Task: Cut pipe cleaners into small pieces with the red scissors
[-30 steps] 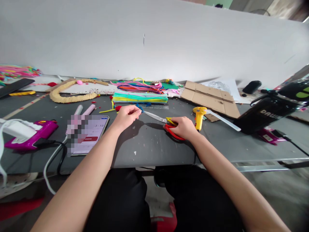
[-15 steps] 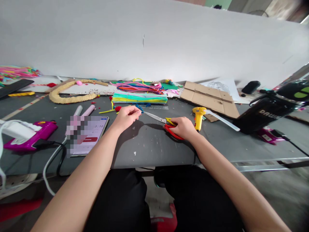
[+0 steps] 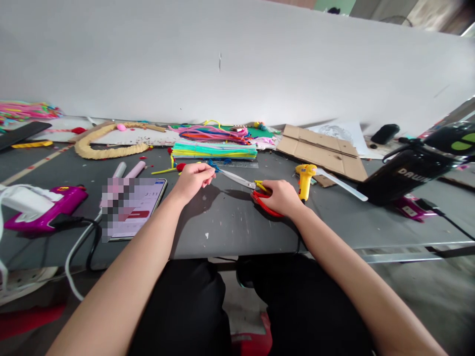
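My right hand (image 3: 280, 197) is wrapped round the red and yellow handles of a pair of scissors (image 3: 237, 179). The blades point left, their tips near my left fingertips, and look nearly closed. With thumb and fingers pinched together, my left hand (image 3: 196, 180) holds a small piece of blue pipe cleaner (image 3: 214, 166), partly hidden by the fingers. Behind the hands lies a bundle of turquoise, white and yellow pipe cleaners (image 3: 215, 149), with pink and orange ones (image 3: 211, 132) behind it. A red fuzzy piece (image 3: 180, 167) sits just beyond my left hand.
At the right are a yellow glue gun (image 3: 306, 180) with a glue stick, folded cardboard (image 3: 322, 152) and a black bottle (image 3: 404, 170). To the left lie a phone (image 3: 148, 198), a purple power strip (image 3: 70, 207) with cables, and a curved tan piece (image 3: 89, 147).
My left hand has shifted slightly left and its fingers have curled a little. The scissors and my right hand are almost where they were.
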A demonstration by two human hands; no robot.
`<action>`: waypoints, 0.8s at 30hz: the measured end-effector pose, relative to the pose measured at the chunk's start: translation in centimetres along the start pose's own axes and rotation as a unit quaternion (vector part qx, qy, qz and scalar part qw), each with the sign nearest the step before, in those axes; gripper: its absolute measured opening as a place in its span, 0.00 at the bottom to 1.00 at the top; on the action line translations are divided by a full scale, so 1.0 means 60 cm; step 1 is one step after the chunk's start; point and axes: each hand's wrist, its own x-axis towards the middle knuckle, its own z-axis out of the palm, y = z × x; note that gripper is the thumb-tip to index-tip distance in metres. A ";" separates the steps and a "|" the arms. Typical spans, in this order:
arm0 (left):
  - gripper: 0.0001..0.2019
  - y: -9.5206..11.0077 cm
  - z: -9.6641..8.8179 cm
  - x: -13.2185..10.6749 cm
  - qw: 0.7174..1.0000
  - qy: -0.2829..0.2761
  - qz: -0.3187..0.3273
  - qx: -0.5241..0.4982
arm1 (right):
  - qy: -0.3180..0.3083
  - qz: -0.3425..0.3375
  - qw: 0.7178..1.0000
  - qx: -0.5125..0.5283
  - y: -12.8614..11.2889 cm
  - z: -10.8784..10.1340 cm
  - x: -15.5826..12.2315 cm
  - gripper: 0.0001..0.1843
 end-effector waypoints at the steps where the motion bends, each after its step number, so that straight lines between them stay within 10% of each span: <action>1: 0.12 0.001 0.000 0.000 1.000 -0.001 -0.003 -0.005 | 0.000 -0.001 1.000 0.000 0.000 0.000 0.000 0.19; 24: 0.11 0.003 0.001 -0.001 0.999 -0.014 -0.019 -0.024 | -0.014 -0.022 0.999 0.030 0.006 0.002 0.006 0.17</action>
